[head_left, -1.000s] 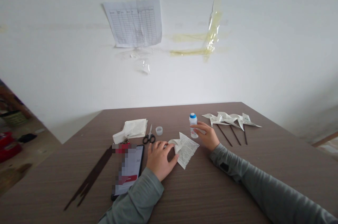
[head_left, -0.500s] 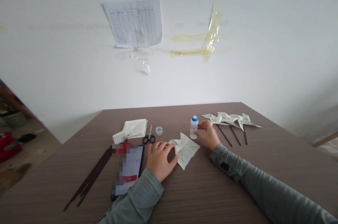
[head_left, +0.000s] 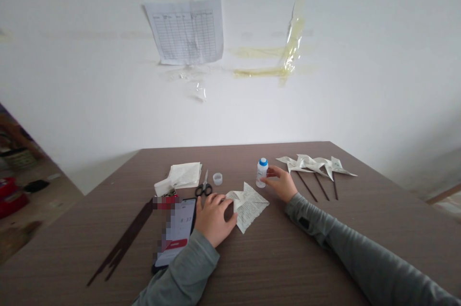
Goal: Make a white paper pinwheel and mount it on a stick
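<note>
Paper (head_left: 250, 210) covered in print, partly folded into points, lies on the brown table (head_left: 273, 263) in front of me, between my two hands. My left hand (head_left: 215, 219) rests at the left side of it, fingers loosely curved and thumb parted from them, clasping nothing that I can see. My right hand (head_left: 282, 184) is at a small bottle (head_left: 261, 175) with a blue cap (head_left: 263, 162), standing just beyond the sheet. Thumb and fingers come up to the bottle's right side, but I cannot tell whether they grip it or only touch it.

Past my left hand lie black-handled scissors (head_left: 204, 190), beside a small translucent cup (head_left: 217, 179) and a stack of papers (head_left: 187, 175). A phone (head_left: 180, 231) lies just left of that hand, and left of the phone is a bundle of dark sticks (head_left: 124, 238). Off to my right, paper pinwheels (head_left: 300, 163) lie with their stems (head_left: 308, 187) towards me. A sheet with a printed grid (head_left: 187, 34) hangs on the wall (head_left: 252, 114).
</note>
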### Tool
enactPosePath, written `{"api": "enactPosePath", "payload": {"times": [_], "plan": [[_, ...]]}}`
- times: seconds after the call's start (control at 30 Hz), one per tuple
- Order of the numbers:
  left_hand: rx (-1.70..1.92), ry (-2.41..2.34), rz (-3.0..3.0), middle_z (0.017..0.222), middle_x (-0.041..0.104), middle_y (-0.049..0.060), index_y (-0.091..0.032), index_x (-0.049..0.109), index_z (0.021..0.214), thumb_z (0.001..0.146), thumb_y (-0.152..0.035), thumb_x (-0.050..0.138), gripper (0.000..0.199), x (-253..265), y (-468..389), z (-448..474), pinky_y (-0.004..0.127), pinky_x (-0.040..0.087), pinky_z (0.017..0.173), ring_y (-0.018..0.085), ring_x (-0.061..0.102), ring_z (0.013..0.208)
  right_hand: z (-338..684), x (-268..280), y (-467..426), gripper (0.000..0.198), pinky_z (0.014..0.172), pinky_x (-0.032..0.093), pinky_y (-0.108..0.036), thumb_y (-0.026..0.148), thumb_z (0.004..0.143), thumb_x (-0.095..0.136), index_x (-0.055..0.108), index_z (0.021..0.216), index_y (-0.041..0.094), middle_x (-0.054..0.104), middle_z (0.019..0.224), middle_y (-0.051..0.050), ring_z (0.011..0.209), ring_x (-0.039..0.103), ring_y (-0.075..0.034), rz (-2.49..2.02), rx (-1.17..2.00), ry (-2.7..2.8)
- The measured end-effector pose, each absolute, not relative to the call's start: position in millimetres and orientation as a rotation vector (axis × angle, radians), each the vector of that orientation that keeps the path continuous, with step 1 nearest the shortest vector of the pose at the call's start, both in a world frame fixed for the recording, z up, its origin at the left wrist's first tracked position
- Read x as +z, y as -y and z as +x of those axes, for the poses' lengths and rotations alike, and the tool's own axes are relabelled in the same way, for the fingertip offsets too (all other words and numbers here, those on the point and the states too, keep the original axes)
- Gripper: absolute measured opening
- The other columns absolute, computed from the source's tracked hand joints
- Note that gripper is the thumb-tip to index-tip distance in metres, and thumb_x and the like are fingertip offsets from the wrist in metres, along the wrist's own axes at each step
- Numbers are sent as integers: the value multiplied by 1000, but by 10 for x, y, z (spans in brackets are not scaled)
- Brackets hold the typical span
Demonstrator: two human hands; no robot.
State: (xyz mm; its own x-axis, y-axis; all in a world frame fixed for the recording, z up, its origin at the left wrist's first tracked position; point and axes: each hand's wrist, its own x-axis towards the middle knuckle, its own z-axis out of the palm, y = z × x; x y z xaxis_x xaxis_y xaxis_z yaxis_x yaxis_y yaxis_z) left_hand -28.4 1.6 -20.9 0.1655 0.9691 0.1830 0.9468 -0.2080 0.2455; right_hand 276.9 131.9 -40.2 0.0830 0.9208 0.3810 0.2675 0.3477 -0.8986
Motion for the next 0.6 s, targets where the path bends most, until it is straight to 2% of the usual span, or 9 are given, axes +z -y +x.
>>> {"api": "enactPosePath", "payload": {"times": [0.2,0.6], "plan": [[370,-1948,2275,179,86,12,-39,95,160,110,-34,83,51,-51,53,-361,97,38,154,55,66,180,2429,-167,-1465,40,120,76,-69,36,67,115,95,100,29,100,109,-9,117,96,-44,-1066,899,1506],[375,-1972,2263,175,89,12,-42,97,155,105,-34,90,51,-10,33,-483,93,47,150,54,70,177,1691,-128,-1832,39,120,76,-69,30,64,118,90,91,26,97,99,-7,114,96,-42,-999,1064,1516]]}}
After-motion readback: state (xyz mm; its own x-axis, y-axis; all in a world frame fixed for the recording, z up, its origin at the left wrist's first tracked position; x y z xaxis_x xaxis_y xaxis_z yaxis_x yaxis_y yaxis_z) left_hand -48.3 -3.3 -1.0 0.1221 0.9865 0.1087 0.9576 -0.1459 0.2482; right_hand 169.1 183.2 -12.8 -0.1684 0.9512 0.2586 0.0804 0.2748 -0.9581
